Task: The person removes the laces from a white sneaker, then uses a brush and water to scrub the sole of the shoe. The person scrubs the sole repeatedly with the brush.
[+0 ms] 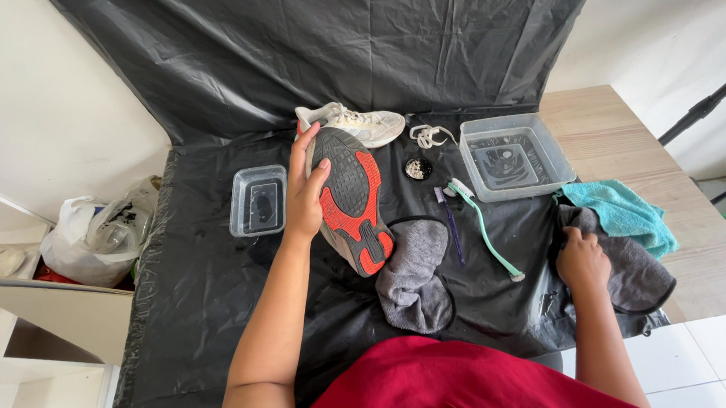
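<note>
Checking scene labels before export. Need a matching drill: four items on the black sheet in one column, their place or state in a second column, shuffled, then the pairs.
Things:
1. shoe with red and black sole
2. white shoe
3. dark grey cloth
4. green toothbrush

Places or states:
A. lying flat, between the grey sock and the large clear tub
B. held sole up by the left hand
C. under the right hand
D. resting at the far edge, by the black backdrop

Pairs: 1-B, 2-D, 3-C, 4-A
</note>
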